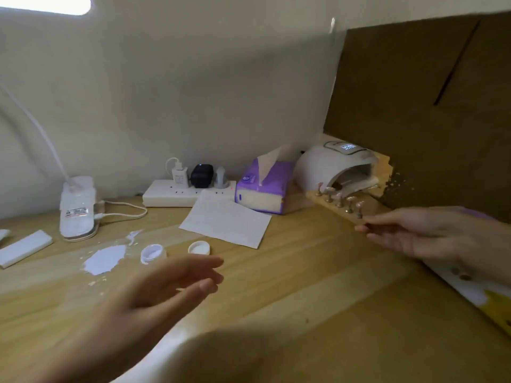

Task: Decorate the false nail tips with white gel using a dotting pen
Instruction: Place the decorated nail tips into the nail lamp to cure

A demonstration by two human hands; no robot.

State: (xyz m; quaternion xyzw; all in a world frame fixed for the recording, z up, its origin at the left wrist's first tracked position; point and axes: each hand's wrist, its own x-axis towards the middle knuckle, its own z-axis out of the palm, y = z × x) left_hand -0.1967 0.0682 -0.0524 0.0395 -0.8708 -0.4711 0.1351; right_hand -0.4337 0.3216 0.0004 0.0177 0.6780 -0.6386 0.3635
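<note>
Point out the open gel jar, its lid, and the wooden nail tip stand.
open gel jar (pixel 153 253), head view, on the white gel inside.
lid (pixel 198 247), head view, on its white inner face.
wooden nail tip stand (pixel 331 205), head view, on the bare wood strip.

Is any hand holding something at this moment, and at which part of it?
The right hand pinches the near end of the wooden nail stand between its fingers. The left hand holds nothing.
</note>
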